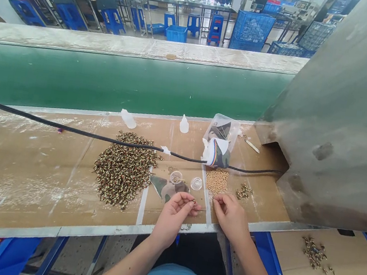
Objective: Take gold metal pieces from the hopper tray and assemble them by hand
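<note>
My left hand [173,215] is closed in a pinch on a small brass-and-dark part, held just above the front edge of the cardboard-covered bench. Close to its right, my right hand [232,217] has thumb and forefinger pressed together at the near edge of a patch of small tan beads [216,180]; whatever lies between those fingertips is too small to make out. A large heap of similar brass-and-dark parts [125,170] spreads to the left. Beyond my hands are a small transparent dish [176,177], a round transparent lid [196,184] and a camouflage cloth [158,185]. Several parts [243,192] lie right of the beads.
A black cable [65,128] crosses the bench. Behind it stand white bottles [184,124] and a plastic box [236,130] with cloth. A green conveyor belt [125,83] runs beyond. A grey metal housing [347,127] blocks the right. People sit at far tables.
</note>
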The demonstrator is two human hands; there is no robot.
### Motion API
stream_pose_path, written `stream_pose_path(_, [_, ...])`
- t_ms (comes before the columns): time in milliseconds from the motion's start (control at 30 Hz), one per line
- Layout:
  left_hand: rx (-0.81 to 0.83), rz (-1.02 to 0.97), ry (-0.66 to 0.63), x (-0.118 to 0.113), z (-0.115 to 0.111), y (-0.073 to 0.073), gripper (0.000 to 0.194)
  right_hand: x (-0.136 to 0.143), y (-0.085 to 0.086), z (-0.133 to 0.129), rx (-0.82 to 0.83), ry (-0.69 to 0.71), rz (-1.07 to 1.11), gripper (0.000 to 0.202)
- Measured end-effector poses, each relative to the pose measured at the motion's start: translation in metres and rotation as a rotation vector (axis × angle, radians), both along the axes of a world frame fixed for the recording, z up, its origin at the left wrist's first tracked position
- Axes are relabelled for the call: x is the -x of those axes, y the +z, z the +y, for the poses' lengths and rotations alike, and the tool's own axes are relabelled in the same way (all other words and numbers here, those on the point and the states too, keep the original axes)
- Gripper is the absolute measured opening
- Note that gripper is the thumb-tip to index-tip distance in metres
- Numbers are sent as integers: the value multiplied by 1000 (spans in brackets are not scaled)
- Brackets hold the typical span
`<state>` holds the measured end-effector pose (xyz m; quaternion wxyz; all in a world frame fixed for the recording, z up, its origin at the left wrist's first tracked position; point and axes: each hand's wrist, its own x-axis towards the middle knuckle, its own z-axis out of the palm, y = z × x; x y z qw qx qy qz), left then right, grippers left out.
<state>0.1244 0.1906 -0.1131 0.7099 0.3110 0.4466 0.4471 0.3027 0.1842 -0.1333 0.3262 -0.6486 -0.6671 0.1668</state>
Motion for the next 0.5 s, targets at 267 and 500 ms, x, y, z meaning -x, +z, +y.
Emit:
stream_pose_path(267, [-25,-9,-16,4,-2,-9,36,8,-2,-2,3,-98,26,24])
stream_pose_path(500, [-20,-4,2,2,-2,-9,36,12,-3,0,-91,-56,-65,21])
